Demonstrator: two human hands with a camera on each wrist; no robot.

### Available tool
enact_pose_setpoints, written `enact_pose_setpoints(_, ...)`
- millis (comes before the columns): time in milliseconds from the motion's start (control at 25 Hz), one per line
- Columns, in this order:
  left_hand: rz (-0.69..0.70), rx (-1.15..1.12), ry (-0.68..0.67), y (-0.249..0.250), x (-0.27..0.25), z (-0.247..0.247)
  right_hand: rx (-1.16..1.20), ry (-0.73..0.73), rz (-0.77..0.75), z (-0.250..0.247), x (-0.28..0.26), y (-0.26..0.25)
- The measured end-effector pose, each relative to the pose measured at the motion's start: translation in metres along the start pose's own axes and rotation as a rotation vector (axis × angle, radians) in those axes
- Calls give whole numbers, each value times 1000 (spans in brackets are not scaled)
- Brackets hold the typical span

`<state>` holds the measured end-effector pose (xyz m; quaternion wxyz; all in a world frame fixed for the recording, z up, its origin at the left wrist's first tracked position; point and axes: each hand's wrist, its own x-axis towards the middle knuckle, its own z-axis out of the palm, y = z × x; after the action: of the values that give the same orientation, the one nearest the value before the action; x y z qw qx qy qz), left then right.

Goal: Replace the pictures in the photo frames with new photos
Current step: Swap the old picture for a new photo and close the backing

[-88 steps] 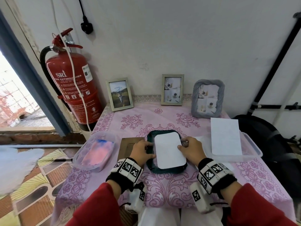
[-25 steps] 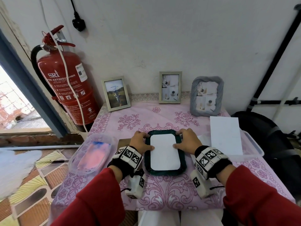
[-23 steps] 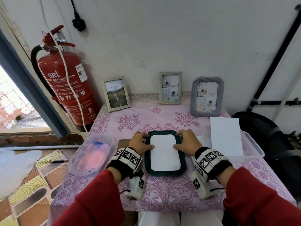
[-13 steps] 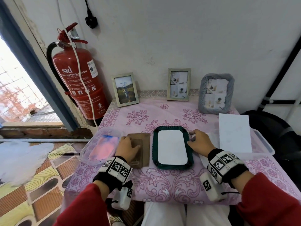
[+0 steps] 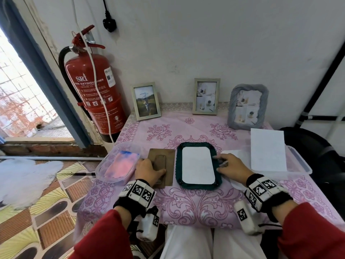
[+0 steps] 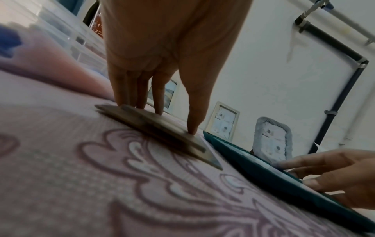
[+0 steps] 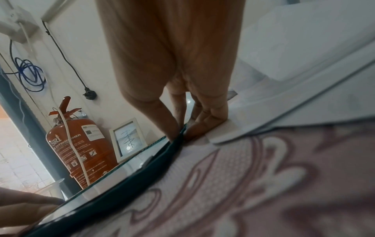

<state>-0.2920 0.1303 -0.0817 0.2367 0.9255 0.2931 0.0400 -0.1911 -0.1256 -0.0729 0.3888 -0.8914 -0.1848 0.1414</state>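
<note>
A dark green photo frame (image 5: 198,186) lies face down mid-table with a white photo (image 5: 197,166) set into its back. Just left of it lies the brown backing board (image 5: 169,165) with its stand. My left hand (image 5: 149,167) rests on that board; in the left wrist view the straight fingers (image 6: 140,99) and thumb press down on the board (image 6: 162,129). My right hand (image 5: 219,161) holds the frame's right rim: thumb and forefinger (image 7: 180,131) pinch the green edge (image 7: 121,189), while the other fingers curl on white paper beside it.
Three framed pictures stand along the wall: a silver one (image 5: 146,100), another (image 5: 206,96), and a grey wavy one (image 5: 247,106). A clear tub with a pink-blue item (image 5: 119,164) sits left. A clear tub (image 5: 298,161) holding a white sheet (image 5: 267,149) sits right. A red extinguisher (image 5: 93,92) stands beyond the table's left corner.
My left hand left the green frame's left edge and moved left onto the brown backing board. My right hand stayed at the frame's right rim. The photo still lies in the frame.
</note>
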Motion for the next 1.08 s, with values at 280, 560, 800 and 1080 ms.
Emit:
enact_pose_setpoints(280,56,-222,105,14,-2,-13,38,19,-20,2,-4,4)
enact_pose_setpoints(560,23,-444,150,25,16,-49,50,7,-28,0,-6,5)
enact_pose_setpoints(800,71,-779,156,47,23,-57,80,0,-19,1,-5,8)
enact_pose_setpoints(1080,-34,-938,-101,68,7,6,72,-2,-33,1,-6,6)
